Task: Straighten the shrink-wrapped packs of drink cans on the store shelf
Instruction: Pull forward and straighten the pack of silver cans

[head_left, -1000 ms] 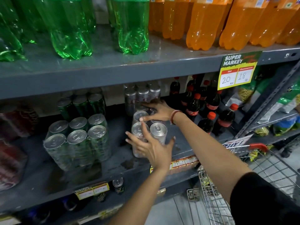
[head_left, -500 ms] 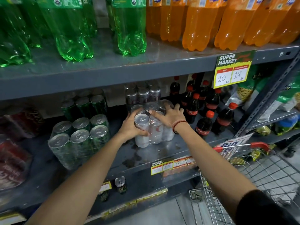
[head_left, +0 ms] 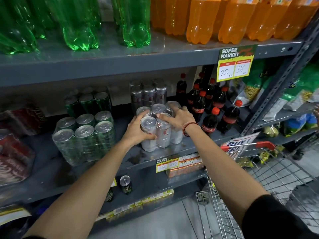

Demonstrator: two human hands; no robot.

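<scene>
A shrink-wrapped pack of silver cans (head_left: 161,133) stands near the front of the middle shelf (head_left: 172,152). My left hand (head_left: 136,131) grips its left side, thumb across the front can. My right hand (head_left: 177,117) lies over the pack's top right, fingers spread on the can lids. Behind it stands another silver-can pack (head_left: 148,95). To the left sits a shrink-wrapped pack of green cans (head_left: 84,140), turned slightly askew, with a second green pack (head_left: 87,102) behind it.
Small cola bottles (head_left: 210,116) crowd the shelf right of the silver pack. Red can packs (head_left: 13,161) lie at the far left. Green and orange bottles fill the top shelf. A price tag (head_left: 234,63) hangs from its edge. A wire trolley (head_left: 259,178) stands at the lower right.
Both hands closed onto the silver pack, and the pack moved back from the shelf's front edge and now sits straighter. Since half a second ago little has shifted.
</scene>
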